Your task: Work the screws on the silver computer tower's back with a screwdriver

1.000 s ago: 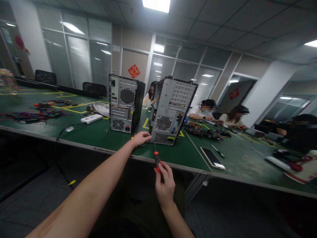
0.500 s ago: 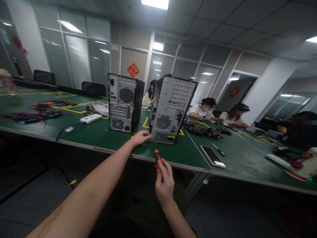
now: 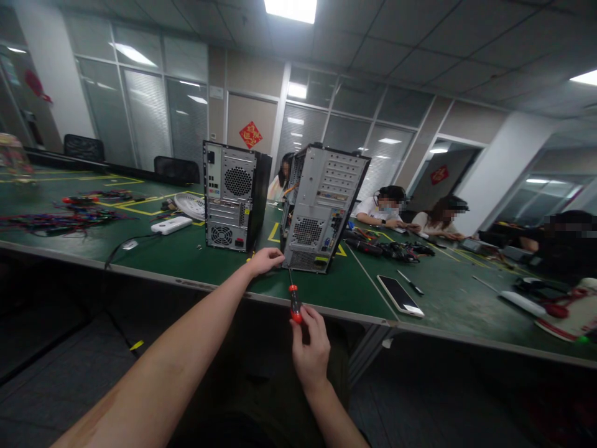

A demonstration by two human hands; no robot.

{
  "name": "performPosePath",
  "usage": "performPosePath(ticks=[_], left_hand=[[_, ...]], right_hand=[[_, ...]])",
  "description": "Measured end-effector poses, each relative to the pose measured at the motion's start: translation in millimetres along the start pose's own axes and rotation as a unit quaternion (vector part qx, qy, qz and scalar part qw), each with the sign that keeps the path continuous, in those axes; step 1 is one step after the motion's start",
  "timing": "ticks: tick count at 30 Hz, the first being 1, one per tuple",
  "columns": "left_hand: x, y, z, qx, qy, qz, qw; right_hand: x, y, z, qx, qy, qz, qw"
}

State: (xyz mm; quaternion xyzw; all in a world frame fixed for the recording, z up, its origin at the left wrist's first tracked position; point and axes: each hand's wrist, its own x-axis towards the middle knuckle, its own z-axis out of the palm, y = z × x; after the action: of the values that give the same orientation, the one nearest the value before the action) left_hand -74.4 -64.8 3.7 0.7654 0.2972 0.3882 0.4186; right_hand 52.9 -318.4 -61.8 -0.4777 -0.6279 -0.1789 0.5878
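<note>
Two computer towers stand upright with their backs facing me. At the lower left corner of the right-hand tower, the closed fingers of my left hand meet its edge; what lies between the fingertips is hidden. My right hand pinches the butt end of a red-and-black screwdriver. The screwdriver's shaft points up and away, its tip at the bottom edge of that same tower. Whether the tip sits in a screw is too small to tell. The left-hand tower is untouched, just beyond my left hand.
A phone and a thin pen-like tool lie right of the tower. Behind them are black cables. To the left sit a white power strip and coloured wires. Several people sit along the green table.
My right fingers have shifted on the screwdriver handle, gripping farther up it half a second ago and back at its end now. My left hand and both towers stay in place.
</note>
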Motion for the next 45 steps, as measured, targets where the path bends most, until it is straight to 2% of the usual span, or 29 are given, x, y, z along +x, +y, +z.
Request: performPosePath(ticks=[3,10,16,23,30,41,45], left_hand=[[0.4,-1.4,-0.4,0.003,-0.003,0.002,1.000],[-0.6,-0.9,-0.6,-0.002,-0.002,-0.001,1.000],[0.8,-2.4,0.3,-0.003,-0.001,0.000,1.000],[1.8,-3.1,1.2,-0.009,0.001,0.002,1.000],[2.5,-4.7,0.5,-0.002,0.002,0.001,1.000],[2.6,-4.8,0.9,-0.007,-0.003,0.001,1.000],[1.3,-2.2,0.6,-0.011,-0.005,-0.002,1.000]], right_hand=[[0.6,-0.6,-0.4,0.003,0.015,0.019,1.000],[0.7,-0.3,0.8,0.009,0.004,-0.011,1.000],[1.5,1.0,-0.9,0.001,0.018,0.021,1.000],[1.3,-0.3,0.4,0.002,0.002,-0.016,1.000],[2.3,-1.2,-1.5,0.001,0.015,0.025,1.000],[-0.5,-1.3,1.3,0.037,-0.022,-0.017,0.999],[0.1,-3.4,1.3,0.025,-0.003,-0.001,1.000]])
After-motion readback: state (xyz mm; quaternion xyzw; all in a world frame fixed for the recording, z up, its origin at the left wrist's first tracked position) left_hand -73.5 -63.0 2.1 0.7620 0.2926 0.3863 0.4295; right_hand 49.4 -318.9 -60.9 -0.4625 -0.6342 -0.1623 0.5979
